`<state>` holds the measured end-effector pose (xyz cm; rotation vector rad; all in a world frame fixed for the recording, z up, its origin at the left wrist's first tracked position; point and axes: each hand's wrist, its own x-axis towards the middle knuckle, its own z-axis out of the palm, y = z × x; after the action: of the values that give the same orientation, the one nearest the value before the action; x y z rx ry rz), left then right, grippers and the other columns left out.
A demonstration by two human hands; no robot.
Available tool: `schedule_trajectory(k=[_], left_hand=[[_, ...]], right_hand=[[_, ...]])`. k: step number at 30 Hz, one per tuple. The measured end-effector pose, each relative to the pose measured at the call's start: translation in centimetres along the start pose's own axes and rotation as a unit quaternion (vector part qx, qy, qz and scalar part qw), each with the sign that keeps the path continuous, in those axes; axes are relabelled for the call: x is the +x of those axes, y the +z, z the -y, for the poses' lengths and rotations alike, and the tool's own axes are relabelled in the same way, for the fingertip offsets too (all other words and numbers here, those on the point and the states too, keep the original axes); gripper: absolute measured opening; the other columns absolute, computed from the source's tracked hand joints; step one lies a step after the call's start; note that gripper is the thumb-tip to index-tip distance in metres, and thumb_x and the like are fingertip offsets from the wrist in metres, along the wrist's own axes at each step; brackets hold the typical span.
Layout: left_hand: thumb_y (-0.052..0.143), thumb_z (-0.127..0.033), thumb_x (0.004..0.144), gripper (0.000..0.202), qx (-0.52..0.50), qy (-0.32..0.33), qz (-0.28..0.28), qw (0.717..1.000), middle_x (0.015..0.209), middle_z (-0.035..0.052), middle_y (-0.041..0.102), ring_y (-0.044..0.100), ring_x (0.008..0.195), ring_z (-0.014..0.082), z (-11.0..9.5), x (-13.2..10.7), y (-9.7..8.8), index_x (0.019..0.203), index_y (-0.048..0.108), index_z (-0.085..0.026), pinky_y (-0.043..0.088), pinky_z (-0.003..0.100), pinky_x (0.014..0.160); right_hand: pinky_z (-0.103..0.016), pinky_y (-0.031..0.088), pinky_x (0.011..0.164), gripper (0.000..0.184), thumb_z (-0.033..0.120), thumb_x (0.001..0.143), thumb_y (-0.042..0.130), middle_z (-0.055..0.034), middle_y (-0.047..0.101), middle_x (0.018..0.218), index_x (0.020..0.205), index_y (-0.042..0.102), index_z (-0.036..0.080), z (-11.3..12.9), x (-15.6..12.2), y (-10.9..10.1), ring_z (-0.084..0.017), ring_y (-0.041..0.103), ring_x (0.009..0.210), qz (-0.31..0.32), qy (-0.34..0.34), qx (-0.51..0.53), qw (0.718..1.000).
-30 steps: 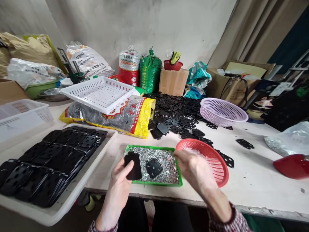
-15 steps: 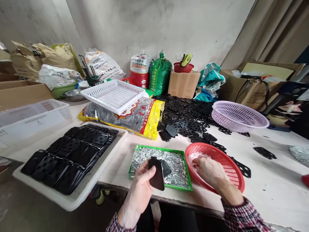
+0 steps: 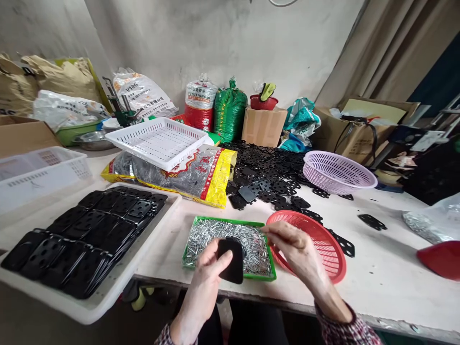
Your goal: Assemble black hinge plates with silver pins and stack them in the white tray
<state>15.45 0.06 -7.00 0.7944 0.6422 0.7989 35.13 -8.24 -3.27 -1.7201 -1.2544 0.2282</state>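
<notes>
At nine o'clock from a shallow green rectangular tray [image 3: 268, 277] filled with thin silver metal pins [image 3: 204, 239], a large white plastic tray [image 3: 88, 309] carries overlapping rows of black perforated plates [image 3: 89, 239] at the left end of a pale table [image 3: 388, 278]. Toward half past ten, a shallow white slotted plastic basket [image 3: 161, 141] rests on a clear plastic bag with yellow-and-red printed ends [image 3: 194, 176]. At seven o'clock, a worker's left hand [image 3: 204, 285] has a firm grip, thumb on top, on a flat black plate with rounded corners [image 3: 231, 266], held over the near side of the green tray. A spread of loose black plates [image 3: 273, 167] lies at one o'clock. At three o'clock, the right hand [image 3: 296, 247] hovers by the green tray's right edge, its fingertips drawn together; whether that grip holds a small piece cannot be told. Beneath it sits a round red slotted plastic basket [image 3: 327, 249]. At two o'clock stands a round lilac slotted plastic basket [image 3: 339, 172], with a lone black perforated plate [image 3: 373, 222] on the table to its right.
</notes>
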Motion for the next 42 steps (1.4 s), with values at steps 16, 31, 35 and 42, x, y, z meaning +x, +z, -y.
schedule_trajectory(k=[16, 31, 35, 42], left_hand=[[0.077, -0.024, 0.080, 0.021, 0.148, 0.055, 0.016, 0.987, 0.107, 0.0060, 0.073, 0.059, 0.106, 0.0263, 0.6, -0.1, 1.0, 0.101, 0.075, -0.022, 0.041, 0.031, 0.095], [0.071, -0.025, 0.086, 0.023, 0.113, -0.036, 0.154, 0.981, 0.106, 0.0087, 0.073, 0.063, 0.100, 0.0256, -1.3, -0.5, -0.4, 0.107, 0.076, -0.020, 0.046, 0.032, 0.086], [0.068, -0.021, 0.089, 0.028, 0.021, -0.101, 0.190, 0.976, 0.105, 0.0085, 0.073, 0.065, 0.099, 0.0223, -1.0, -1.3, -0.8, 0.116, 0.074, -0.019, 0.046, 0.028, 0.084], [0.068, -0.018, 0.089, 0.029, -0.050, -0.126, 0.127, 0.982, 0.108, 0.0076, 0.074, 0.067, 0.107, 0.0248, 0.6, -3.4, -2.1, 0.117, 0.072, -0.021, 0.051, 0.031, 0.088]], right_hand=[[-0.033, 0.060, 0.077, 0.019, 0.026, 0.091, 0.060, -0.0052, 0.078, 0.089, 0.098, 0.077, 0.020, 2.1, -2.3, 4.0, -0.021, 0.074, 0.081, -0.057, -0.045, 0.062, 0.995], [-0.031, 0.059, 0.070, 0.031, 0.045, 0.082, 0.072, -0.0039, 0.077, 0.084, 0.100, 0.080, 0.021, 2.1, -1.1, 2.7, -0.019, 0.071, 0.074, 0.185, 0.112, 0.295, 0.931], [-0.029, 0.057, 0.071, 0.036, 0.051, 0.093, 0.059, -0.0039, 0.074, 0.092, 0.109, 0.077, 0.024, 2.4, -0.9, 2.4, -0.018, 0.069, 0.075, 0.258, 0.013, 0.244, 0.935], [-0.028, 0.054, 0.074, 0.042, 0.049, 0.102, 0.044, -0.0043, 0.072, 0.086, 0.098, 0.076, 0.022, 2.3, -3.5, 5.9, -0.018, 0.068, 0.080, 0.182, -0.055, 0.137, 0.972]])
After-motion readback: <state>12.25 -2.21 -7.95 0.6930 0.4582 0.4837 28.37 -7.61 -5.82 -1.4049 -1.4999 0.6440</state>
